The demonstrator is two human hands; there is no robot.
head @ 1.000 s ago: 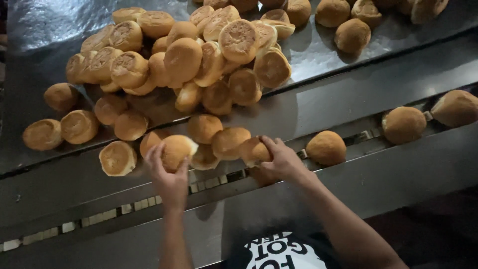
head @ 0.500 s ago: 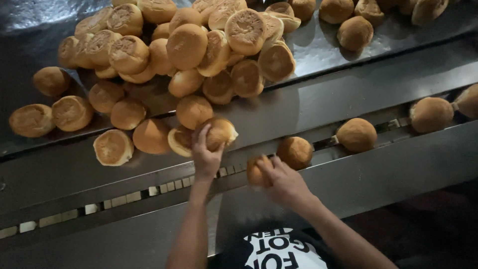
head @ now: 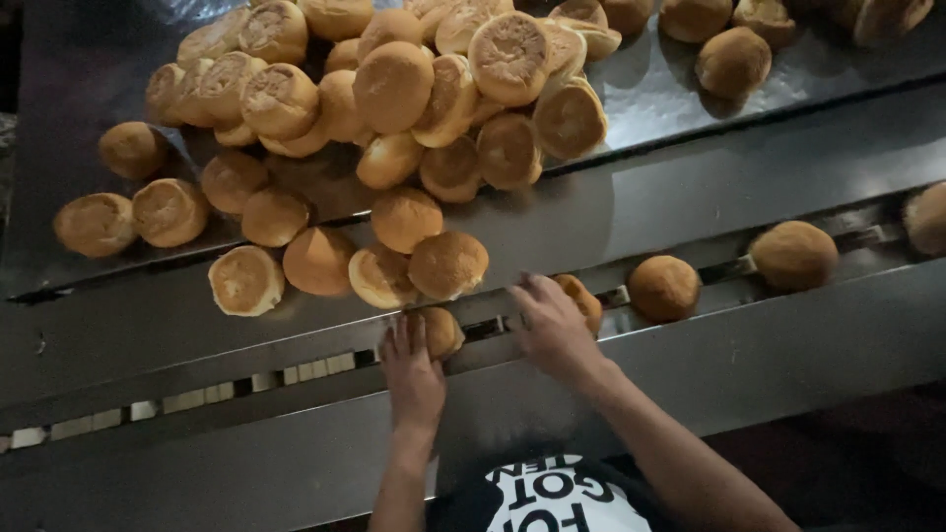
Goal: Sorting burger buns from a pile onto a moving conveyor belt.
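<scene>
Our left hand has dropped from the pile to the worktop's near channel, flat and open against a bun. Our right hand now covers another bun, fingers spread.

Dim warm light from above, glare patches on the steel tabletop, soft shadows under buns, dark corners, slight blur on hands

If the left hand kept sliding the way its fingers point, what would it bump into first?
The left hand points up the metal slope; it would probably first meet the buns just above, most likely the round bun, though depth is hard to judge.
</scene>
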